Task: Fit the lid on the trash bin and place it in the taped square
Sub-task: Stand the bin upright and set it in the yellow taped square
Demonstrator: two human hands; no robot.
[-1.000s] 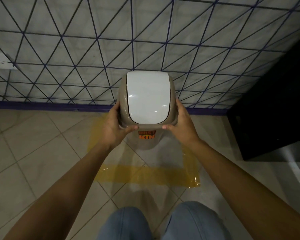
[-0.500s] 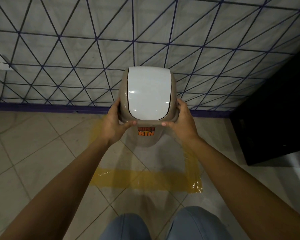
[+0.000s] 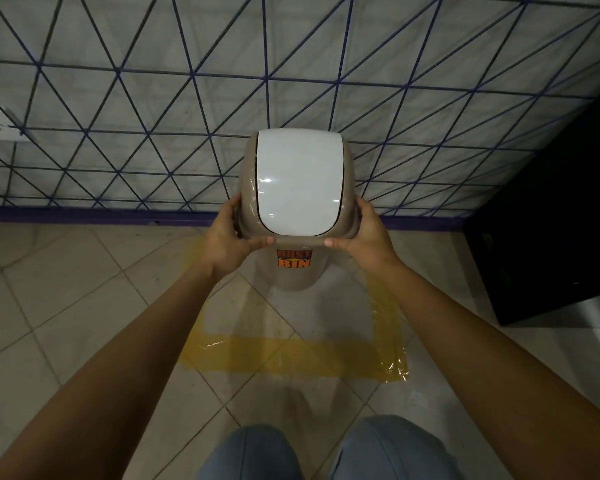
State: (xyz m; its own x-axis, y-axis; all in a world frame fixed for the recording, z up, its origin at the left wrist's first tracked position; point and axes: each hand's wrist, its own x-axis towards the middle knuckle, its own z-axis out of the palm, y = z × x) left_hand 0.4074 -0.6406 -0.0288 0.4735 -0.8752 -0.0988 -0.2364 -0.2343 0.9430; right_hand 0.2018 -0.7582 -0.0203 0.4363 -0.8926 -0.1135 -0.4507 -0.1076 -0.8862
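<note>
A beige trash bin (image 3: pixel 293 278) with an orange "DUST BIN" sticker stands inside the yellow taped square (image 3: pixel 291 356) on the tiled floor. Its lid (image 3: pixel 298 181), beige with a white swing flap, sits on top of the bin. My left hand (image 3: pixel 227 245) grips the lid's left edge and my right hand (image 3: pixel 368 237) grips its right edge, thumbs on the front rim. The far side of the taped square is hidden behind the bin.
A tiled wall (image 3: pixel 153 98) with blue lines and a purple skirting rises right behind the bin. A black cabinet (image 3: pixel 551 220) stands at the right. My knees (image 3: pixel 326 452) in blue jeans are at the bottom edge.
The bin and both hands have shifted slightly away from me and lower, toward the wall, within the taped square. The grip on the lid is unchanged.
</note>
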